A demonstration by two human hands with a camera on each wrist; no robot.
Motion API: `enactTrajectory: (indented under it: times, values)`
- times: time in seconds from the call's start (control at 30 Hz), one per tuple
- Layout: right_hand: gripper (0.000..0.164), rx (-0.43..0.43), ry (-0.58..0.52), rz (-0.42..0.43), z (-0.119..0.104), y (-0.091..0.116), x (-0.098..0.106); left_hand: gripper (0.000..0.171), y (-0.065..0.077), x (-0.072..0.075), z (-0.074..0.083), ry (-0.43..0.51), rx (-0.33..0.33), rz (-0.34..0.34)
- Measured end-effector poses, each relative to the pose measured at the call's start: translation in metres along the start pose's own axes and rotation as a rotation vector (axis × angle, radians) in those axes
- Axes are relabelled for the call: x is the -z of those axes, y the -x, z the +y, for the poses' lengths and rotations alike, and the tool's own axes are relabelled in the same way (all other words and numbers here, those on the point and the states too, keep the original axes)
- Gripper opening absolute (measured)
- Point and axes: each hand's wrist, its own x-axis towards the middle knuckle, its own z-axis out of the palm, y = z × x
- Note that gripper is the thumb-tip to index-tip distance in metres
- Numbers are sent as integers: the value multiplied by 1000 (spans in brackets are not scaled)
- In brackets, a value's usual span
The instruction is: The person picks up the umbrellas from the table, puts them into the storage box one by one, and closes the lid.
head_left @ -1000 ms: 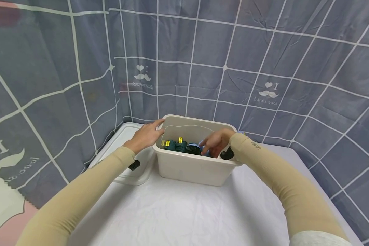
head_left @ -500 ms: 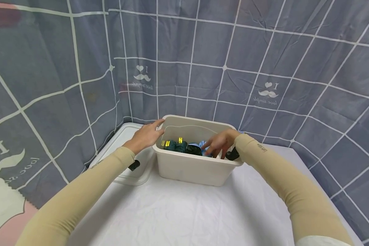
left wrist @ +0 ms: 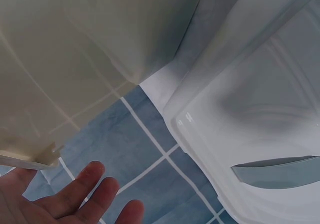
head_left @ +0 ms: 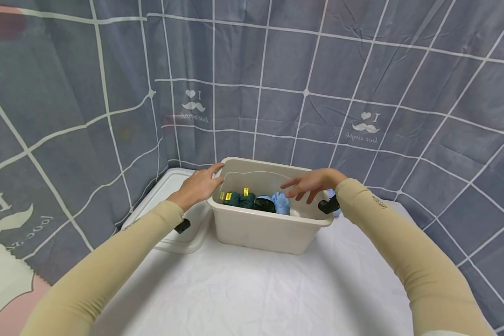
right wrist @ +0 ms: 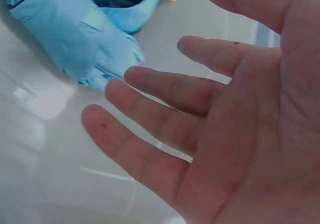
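Note:
My left hand (head_left: 198, 187) rests at the left rim of a cream plastic storage bin (head_left: 260, 228). In the left wrist view its thumb is at the rim and the other fingers are spread loosely outside the wall. My right hand (head_left: 312, 183) hovers over the right part of the bin, fingers spread and nothing held. A light blue, pleated fabric bundle (right wrist: 70, 33) lies in the bin just beyond those fingertips. Left of it in the head view sits a black-and-blue bundle (head_left: 264, 204), then dark green bundles (head_left: 239, 199) with yellow tags.
A white lid (head_left: 178, 179) with a handle recess lies on the white-covered table (head_left: 243, 289), left of the bin. Something light blue (head_left: 336, 213) shows behind the bin's right end. A grey-blue gridded curtain (head_left: 277, 107) hangs around the table.
My right hand has risen out of the bin and moved right, fingers spreading, uncovering the light blue bundle. My left hand has stayed at the left rim.

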Motion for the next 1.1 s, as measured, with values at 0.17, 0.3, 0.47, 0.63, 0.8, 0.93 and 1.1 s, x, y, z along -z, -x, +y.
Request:
enactTrajectory:
  times: [0.17,0.3,0.47,0.63,0.8,0.93,1.1]
  values:
    - [66,66,-3,73,2,18,9,60,1,0,-1,-2,4,-7]
    - [67,107,-50,134,10,30,17,60,1,0,-1,0,3,-4]
    - [66,119,-83,238,22,42,24,59,1,0,0,3,-1,-1]
    - [65,136,-107,349,37,54,29,59,1,1,0,3,-6,2]
    - [64,140,-154,423,56,63,31,59,1,1,0,1,-5,1]
    - [67,143,-227,449,73,65,30,59,0,1,0,-1,-3,0]
    - [70,141,-320,475,94,63,26,60,-1,1,-1,0,-3,1]
